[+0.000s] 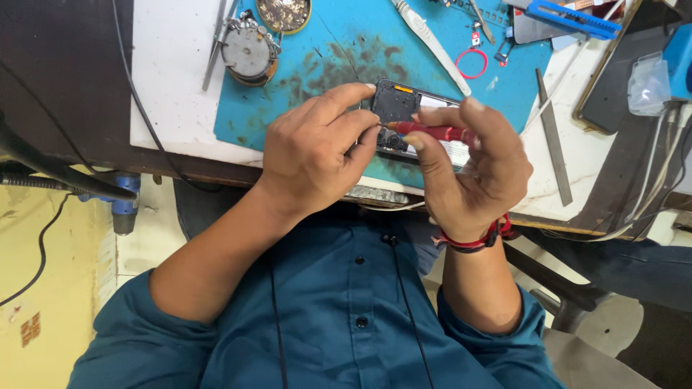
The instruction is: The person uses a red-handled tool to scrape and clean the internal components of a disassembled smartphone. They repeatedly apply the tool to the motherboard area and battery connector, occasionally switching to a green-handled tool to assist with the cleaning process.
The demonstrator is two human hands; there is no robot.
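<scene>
R hand [472, 169] pinches a red-handled screwdriver [432, 132] w/ thumb + fingers; long axis near horizontal, tip pointing left, on the opened phone [398, 108]. L hand [317, 148] curls round phone's left edge, steadying it on the blue mat [324, 68]. Phone's long axis runs left-right. Tweezers [432, 45] lie further up the mat, red ring [472, 63] beside.

Opened black phone [395, 104] flat on the blue mat, red-handled screwdriver [432, 132] lying nearly level, tip seemingly touching it

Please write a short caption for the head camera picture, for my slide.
Left hand steadies an opened phone on a blue mat while right hand holds a red screwdriver to it.
</scene>
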